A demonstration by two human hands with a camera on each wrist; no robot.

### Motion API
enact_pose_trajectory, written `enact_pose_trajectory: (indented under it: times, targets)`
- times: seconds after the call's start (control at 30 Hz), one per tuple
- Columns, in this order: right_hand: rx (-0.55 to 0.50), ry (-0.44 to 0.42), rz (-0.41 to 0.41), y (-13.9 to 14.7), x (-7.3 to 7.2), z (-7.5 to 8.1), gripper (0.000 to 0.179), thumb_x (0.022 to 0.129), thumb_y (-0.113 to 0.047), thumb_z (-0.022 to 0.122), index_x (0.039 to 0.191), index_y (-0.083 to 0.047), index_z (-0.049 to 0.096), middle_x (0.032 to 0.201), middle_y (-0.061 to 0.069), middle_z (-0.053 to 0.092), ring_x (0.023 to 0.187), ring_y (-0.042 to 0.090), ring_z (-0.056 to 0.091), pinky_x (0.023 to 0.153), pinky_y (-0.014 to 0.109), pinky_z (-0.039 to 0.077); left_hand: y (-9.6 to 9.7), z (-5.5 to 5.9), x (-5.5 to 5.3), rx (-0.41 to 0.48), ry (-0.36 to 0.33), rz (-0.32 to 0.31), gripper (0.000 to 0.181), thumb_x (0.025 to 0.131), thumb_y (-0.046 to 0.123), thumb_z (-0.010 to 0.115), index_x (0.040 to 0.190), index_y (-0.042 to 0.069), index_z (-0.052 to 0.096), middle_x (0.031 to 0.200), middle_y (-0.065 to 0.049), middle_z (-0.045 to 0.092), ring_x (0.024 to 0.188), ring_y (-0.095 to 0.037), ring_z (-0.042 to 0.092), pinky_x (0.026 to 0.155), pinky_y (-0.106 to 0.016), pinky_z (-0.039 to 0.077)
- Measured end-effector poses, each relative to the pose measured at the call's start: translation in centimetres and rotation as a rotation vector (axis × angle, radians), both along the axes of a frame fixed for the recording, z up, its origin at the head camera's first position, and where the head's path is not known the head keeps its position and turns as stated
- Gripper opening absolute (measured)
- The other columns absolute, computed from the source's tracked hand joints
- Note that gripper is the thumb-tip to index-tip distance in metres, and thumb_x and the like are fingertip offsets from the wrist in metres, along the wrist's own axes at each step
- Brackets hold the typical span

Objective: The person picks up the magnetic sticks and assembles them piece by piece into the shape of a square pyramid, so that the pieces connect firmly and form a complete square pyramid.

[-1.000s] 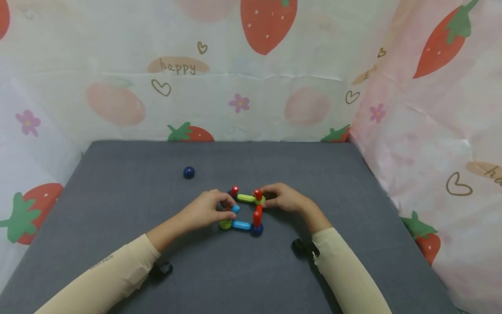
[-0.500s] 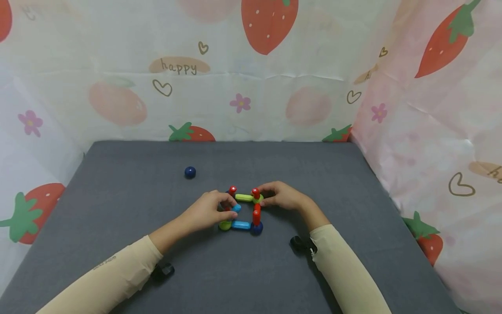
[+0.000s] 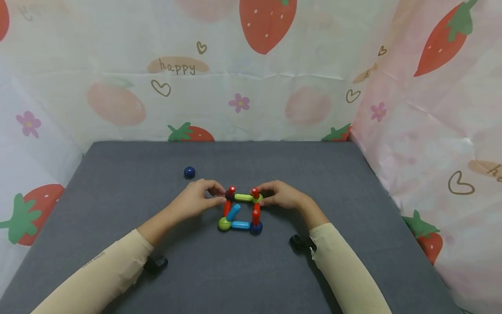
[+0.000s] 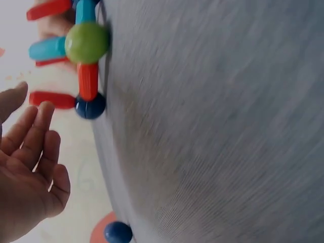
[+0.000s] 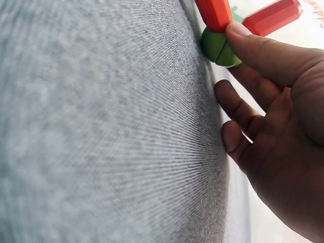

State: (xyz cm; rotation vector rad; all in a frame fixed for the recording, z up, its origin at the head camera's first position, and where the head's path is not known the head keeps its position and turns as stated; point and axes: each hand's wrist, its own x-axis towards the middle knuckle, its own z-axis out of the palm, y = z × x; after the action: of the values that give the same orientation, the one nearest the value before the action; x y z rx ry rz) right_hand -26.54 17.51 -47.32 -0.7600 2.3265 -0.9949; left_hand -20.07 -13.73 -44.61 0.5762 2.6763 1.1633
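Observation:
A square frame of magnetic rods and balls lies between the hands. A green ball [image 3: 224, 223] forms its near left corner, with a light blue rod [image 3: 233, 212] slanting up from it. At the far left corner, a dark blue ball [image 4: 91, 106] carries a raised red rod [image 4: 52, 99]. My left hand [image 3: 195, 198] is beside that corner, fingers loosely bent and fingertips close to the red rod. My right hand [image 3: 286, 196] pinches the far right green ball [image 5: 219, 47] between thumb and forefinger; another red rod [image 5: 273, 17] rises there. The near right dark blue ball [image 3: 256, 228] also bears a red rod [image 3: 256, 216].
A loose dark blue ball [image 3: 189, 172] lies behind the left hand on the grey cloth-covered table [image 3: 235, 270]. Strawberry-print curtains [image 3: 251, 78] stand at the back and sides. Each wrist wears a small black camera, such as the right wrist's camera [image 3: 299, 243].
My left hand has let go of the light blue rod and moved back and left to the far left corner. The rod stays slanted on the green ball. My right hand keeps its place.

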Motion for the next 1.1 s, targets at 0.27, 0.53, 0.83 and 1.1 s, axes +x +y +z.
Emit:
enact_pose_trajectory:
  times: [0.27,0.53,0.83,1.1]
  targets:
    - [-0.028,-0.020,0.012,-0.1,-0.1,0.0,0.039,0.097,-0.018,0.072,0.136,-0.016,0.067,0.129,0.000,0.069,0.113,0.017,0.059,0.100,0.038,0.048,0.1,-0.3,-2.5,-0.024,0.034,-0.012,0.035,0.094,0.034,0.077,0.125,0.019,0.071,0.123,-0.004,0.065,0.118,-0.027,0.054,0.096,-0.046,0.049]
    - [-0.007,-0.031,0.000,-0.4,-0.2,0.1,0.039,0.097,-0.020,0.073,0.135,-0.017,0.067,0.131,0.001,0.067,0.116,0.020,0.058,0.104,0.043,0.047,1.3,-1.0,-3.6,-0.044,0.086,-0.105,0.025,0.093,0.029,0.078,0.117,0.022,0.076,0.111,-0.002,0.067,0.107,-0.025,0.056,0.084,-0.038,0.049]
    - [-0.014,-0.016,0.007,-0.5,-0.4,0.2,0.039,0.097,-0.020,0.073,0.135,-0.017,0.068,0.128,0.000,0.069,0.112,0.018,0.059,0.100,0.039,0.049,2.0,-1.0,-3.9,-0.052,0.125,-0.156,0.024,0.093,0.026,0.078,0.116,0.018,0.077,0.103,0.013,0.070,0.104,-0.023,0.053,0.083,-0.037,0.047]
    - [-0.067,0.111,-0.083,-0.3,0.4,0.2,0.035,0.094,-0.026,0.077,0.128,-0.026,0.071,0.116,-0.001,0.069,0.105,0.020,0.057,0.087,0.038,0.051,2.2,-1.1,-3.8,-0.053,0.120,-0.164,0.021,0.093,0.027,0.079,0.113,0.021,0.078,0.104,0.014,0.072,0.104,-0.020,0.053,0.085,-0.036,0.047]
